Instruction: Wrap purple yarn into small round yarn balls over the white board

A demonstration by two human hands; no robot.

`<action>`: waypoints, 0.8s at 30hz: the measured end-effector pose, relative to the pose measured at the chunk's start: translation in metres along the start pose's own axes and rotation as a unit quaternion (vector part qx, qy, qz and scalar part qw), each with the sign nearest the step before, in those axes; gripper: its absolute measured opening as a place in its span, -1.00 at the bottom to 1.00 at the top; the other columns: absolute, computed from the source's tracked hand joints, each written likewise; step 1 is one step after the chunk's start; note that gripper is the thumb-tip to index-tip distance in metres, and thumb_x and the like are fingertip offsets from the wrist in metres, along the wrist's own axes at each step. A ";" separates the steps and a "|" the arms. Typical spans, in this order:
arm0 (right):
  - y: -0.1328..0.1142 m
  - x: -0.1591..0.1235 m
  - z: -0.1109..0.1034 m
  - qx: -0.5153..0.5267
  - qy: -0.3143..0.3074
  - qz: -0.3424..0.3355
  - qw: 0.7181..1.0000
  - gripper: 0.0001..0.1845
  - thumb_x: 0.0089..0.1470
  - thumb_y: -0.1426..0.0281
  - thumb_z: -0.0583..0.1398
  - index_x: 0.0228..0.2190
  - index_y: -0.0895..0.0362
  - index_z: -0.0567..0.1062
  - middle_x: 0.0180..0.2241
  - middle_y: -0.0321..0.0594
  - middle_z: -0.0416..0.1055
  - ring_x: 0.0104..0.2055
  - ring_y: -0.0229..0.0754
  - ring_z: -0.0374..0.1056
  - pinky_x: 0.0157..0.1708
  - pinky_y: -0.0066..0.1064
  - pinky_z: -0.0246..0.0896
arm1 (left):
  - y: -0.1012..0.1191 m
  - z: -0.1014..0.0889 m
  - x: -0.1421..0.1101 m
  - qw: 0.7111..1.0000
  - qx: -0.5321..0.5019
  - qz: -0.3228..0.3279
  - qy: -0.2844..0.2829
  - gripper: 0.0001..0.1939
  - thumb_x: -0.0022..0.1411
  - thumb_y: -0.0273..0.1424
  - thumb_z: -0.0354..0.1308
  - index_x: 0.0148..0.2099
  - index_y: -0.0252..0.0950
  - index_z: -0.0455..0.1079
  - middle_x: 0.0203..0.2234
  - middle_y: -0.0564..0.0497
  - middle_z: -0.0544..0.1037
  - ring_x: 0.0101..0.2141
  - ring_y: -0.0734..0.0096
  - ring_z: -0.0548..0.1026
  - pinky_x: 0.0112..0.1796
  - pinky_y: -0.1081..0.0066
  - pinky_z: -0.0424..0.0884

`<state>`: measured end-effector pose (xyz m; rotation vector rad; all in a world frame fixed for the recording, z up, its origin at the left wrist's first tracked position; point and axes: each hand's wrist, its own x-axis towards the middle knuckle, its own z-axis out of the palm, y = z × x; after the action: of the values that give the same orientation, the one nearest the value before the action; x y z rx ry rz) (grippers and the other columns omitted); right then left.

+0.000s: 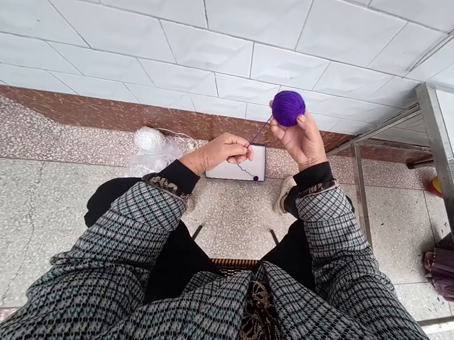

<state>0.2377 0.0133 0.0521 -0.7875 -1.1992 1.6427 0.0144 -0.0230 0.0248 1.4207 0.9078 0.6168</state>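
Note:
A purple ball of yarn (288,108) is raised in front of the tiled wall, gripped by the fingers of my right hand (300,139). From it a taut purple strand (259,133) slants down to my left hand (222,151), whose fingers are pinched closed on it. Below, on the floor, lies a shallow white tray (258,158) with a dark rim, partly hidden by my left hand. In the tray a dark strand runs to a small dark purple bundle (256,178).
White yarn (149,140) in clear plastic sits on the floor left of the tray. At the right stands a metal-framed table (451,168), with a dark purple bag or cloth (446,270) beneath it. A tiled wall (255,11) rises ahead.

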 end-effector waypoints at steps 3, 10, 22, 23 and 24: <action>0.001 0.003 0.002 -0.018 0.062 -0.001 0.998 -0.29 0.03 -0.05 0.43 0.07 0.03 0.40 0.01 -0.11 0.43 0.01 -0.10 0.51 -0.15 -0.35 0.57 | -0.001 0.004 0.001 0.998 -0.057 0.004 0.019 -0.78 0.31 -0.31 0.05 -0.21 -0.33 0.45 -0.63 0.11 0.32 -0.63 0.54 0.15 -0.58 0.44 0.03; 0.011 0.007 -0.011 0.005 0.025 -0.040 0.999 -0.19 0.00 -0.14 0.41 0.13 -0.02 0.35 0.00 -0.13 0.43 0.07 -0.04 0.48 -0.05 -0.28 0.55 | -0.007 0.008 0.004 0.988 -0.105 0.027 0.109 -0.66 0.44 -0.16 0.09 0.02 -0.32 0.43 -0.65 0.17 0.29 -0.64 0.54 0.18 -0.59 0.51 -0.03; 0.025 0.005 -0.007 -0.342 -0.158 0.158 0.913 -0.59 -0.03 0.55 0.37 -0.15 0.13 0.38 -0.23 -0.24 0.42 -0.28 -0.25 0.34 -0.29 -0.40 0.40 | -0.005 -0.008 -0.001 0.998 0.022 0.063 -0.003 -0.70 0.36 -0.35 0.18 -0.45 -0.30 0.35 -0.64 0.14 0.25 -0.60 0.59 0.16 -0.53 0.52 0.10; 0.022 0.002 -0.006 -0.309 -0.223 0.183 0.906 -0.57 -0.04 0.54 0.38 -0.13 0.15 0.39 -0.20 -0.23 0.42 -0.30 -0.26 0.35 -0.34 -0.42 0.39 | -0.007 -0.011 0.000 0.998 0.017 0.068 0.001 -0.68 0.35 -0.33 0.18 -0.46 -0.29 0.32 -0.64 0.15 0.23 -0.60 0.59 0.14 -0.53 0.51 0.09; 0.018 0.000 -0.006 -0.259 -0.273 0.192 0.906 -0.54 -0.05 0.50 0.40 -0.11 0.16 0.39 -0.17 -0.20 0.42 -0.30 -0.27 0.38 -0.37 -0.43 0.39 | -0.009 -0.013 0.001 0.997 0.010 0.071 0.002 -0.67 0.35 -0.31 0.19 -0.47 -0.28 0.30 -0.64 0.16 0.21 -0.60 0.59 0.13 -0.54 0.50 0.08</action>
<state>0.2380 0.0135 0.0330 -0.9660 -2.0396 1.9658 0.0029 -0.0157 0.0165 1.5115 0.8217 0.7195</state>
